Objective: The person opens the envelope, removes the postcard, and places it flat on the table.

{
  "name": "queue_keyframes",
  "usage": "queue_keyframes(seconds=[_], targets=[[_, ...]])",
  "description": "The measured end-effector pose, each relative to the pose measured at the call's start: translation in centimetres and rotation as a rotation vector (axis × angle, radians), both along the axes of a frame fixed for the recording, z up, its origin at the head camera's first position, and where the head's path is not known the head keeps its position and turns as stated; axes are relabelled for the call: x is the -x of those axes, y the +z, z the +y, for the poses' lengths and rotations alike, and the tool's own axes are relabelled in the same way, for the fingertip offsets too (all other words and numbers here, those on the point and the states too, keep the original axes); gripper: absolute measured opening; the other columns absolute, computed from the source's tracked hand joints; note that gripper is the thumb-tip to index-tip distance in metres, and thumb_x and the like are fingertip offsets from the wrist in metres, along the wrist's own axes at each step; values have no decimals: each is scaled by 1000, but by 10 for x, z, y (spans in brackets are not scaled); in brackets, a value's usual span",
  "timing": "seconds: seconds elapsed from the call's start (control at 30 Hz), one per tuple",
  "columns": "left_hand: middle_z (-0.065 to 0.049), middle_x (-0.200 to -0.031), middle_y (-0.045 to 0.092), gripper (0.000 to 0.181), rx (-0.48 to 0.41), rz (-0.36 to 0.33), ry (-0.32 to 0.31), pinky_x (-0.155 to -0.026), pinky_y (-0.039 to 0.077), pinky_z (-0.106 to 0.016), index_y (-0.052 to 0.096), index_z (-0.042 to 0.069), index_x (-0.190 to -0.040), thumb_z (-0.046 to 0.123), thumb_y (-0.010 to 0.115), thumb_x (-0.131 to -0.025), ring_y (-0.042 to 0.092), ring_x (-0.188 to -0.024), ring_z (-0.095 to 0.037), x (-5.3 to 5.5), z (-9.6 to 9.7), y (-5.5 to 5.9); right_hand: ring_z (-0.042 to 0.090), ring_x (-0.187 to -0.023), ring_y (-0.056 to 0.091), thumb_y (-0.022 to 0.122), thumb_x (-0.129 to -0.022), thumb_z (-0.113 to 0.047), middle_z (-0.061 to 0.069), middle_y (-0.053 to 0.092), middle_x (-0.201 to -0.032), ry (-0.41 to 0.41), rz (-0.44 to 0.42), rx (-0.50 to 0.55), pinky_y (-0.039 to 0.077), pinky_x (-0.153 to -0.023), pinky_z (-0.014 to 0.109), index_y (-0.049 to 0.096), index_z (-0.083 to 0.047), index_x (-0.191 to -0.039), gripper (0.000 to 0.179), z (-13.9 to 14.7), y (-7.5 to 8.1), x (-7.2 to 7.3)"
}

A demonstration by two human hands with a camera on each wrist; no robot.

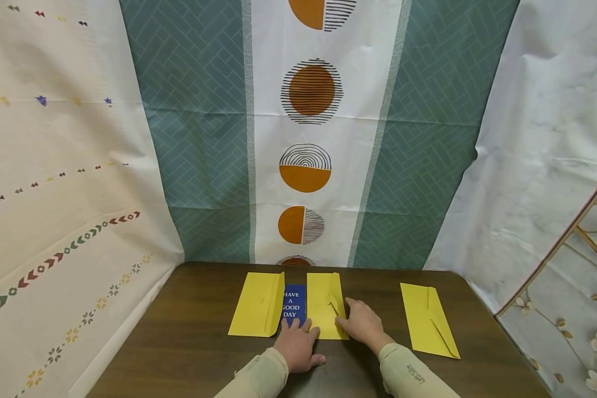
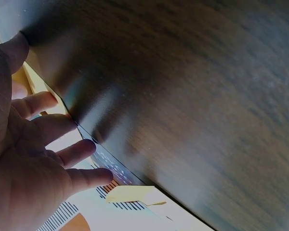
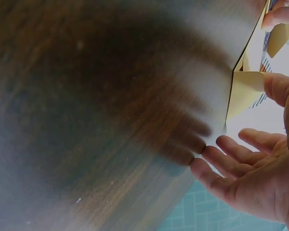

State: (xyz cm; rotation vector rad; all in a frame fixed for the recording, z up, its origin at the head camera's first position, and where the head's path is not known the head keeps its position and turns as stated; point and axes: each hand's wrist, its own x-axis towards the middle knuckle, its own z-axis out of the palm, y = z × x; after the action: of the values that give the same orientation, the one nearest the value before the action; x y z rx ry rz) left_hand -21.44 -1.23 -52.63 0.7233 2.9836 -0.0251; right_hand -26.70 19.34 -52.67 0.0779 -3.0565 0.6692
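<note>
A blue card [image 1: 294, 301] with the white words "HAVE A GOOD DAY" lies between two yellow envelopes. My left hand [image 1: 298, 347] has its fingers spread, with fingertips at the card's lower edge and at the near left corner of the middle envelope [image 1: 322, 309]. The left envelope [image 1: 255, 305] lies beside the card, its right-hand flap slightly raised. My right hand [image 1: 364, 323] is at the middle envelope's right side; its thumb [image 3: 278, 89] touches that edge, while the other fingers extend onto the table.
Another yellow envelope [image 1: 429, 320] lies farther right, turned at a slant. Everything rests on a dark wooden table [image 1: 179, 342]. Patterned cloths hang around it, with a green and white curtain [image 1: 199, 155] behind the back edge.
</note>
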Motion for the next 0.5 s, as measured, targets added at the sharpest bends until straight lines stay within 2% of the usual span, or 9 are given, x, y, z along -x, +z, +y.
queue_keyframes(seconds=[0.5], targets=[[-2, -156, 61, 67, 0, 1, -6, -116, 44, -67, 63, 27, -146, 70, 66, -95, 58, -137, -34, 1, -1, -3, 46, -132, 64, 80, -93, -37, 25, 66, -144, 2, -6, -3, 53, -108, 65, 61, 2, -146, 69, 2, 0, -1]])
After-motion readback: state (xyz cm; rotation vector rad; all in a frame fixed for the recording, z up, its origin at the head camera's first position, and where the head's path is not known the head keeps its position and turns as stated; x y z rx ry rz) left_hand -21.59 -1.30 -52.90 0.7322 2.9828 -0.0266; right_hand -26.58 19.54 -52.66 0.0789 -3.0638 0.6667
